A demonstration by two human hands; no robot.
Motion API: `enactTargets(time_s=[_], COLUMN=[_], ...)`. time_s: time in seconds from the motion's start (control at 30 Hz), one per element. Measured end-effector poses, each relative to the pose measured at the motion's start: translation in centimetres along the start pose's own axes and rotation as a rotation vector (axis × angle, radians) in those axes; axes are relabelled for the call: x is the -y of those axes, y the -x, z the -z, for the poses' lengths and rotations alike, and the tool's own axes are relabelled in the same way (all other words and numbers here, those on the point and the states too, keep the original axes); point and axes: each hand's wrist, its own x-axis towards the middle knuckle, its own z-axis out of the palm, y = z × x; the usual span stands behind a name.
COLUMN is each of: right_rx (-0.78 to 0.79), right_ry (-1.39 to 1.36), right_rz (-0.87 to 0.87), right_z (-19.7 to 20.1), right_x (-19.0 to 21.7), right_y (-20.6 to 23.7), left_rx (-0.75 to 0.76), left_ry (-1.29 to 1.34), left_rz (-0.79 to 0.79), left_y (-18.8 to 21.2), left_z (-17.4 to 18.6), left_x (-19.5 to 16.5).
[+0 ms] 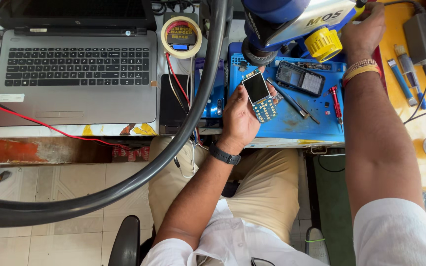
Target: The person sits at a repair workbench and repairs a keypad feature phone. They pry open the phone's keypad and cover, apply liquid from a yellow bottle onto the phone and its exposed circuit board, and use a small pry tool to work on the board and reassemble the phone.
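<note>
Head view: you sat at the bench, both arms up over the blue work mat.
Left hand: your left hand was cupped, fingers curled round a bare phone board with its screen, held face-up just above the mat's near edge, at about 12 o'clock from your lap.
Right hand: your right hand was up at 1 o'clock, closed on the top of the blue microscope head, just beside its yellow knob; what the fingertips pinched, I couldn't tell.
Doing it well: my read was that you needed the board flat and steady under the lens, gripped by its edges, thumb off the screen.
On the mat: a dark phone shell lay at its centre, a red screwdriver at 3 o'clock of it, dark tweezers between shell and board.
Elsewhere: a grey laptop sat at 10 o'clock, a tape roll at 11, and a thick black hose swept across.
</note>
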Motion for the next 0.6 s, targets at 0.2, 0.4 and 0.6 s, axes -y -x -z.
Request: enactTargets(time_s=[0.2,0.4,0.6], right_rx=[-0.036,-0.145,-0.116], right_ry=[-0.129,-0.311,-0.693], right_rz=[0.033,0.080,0.018], right_z=[0.5,4.6,12.6], right_x=[-0.6,-2.4,1.7], right_y=[-0.8,-0.4,5.9], left_rx=[-0.047,-0.030,-0.006], left_ry=[0.016,0.035,-0.005], left_rz=[-0.002,-0.025,-0.020], left_y=[-0.3,-0.4,0.0], left_z=[0.4,1.0,1.6], left_x=[0.2,0.5,0.8])
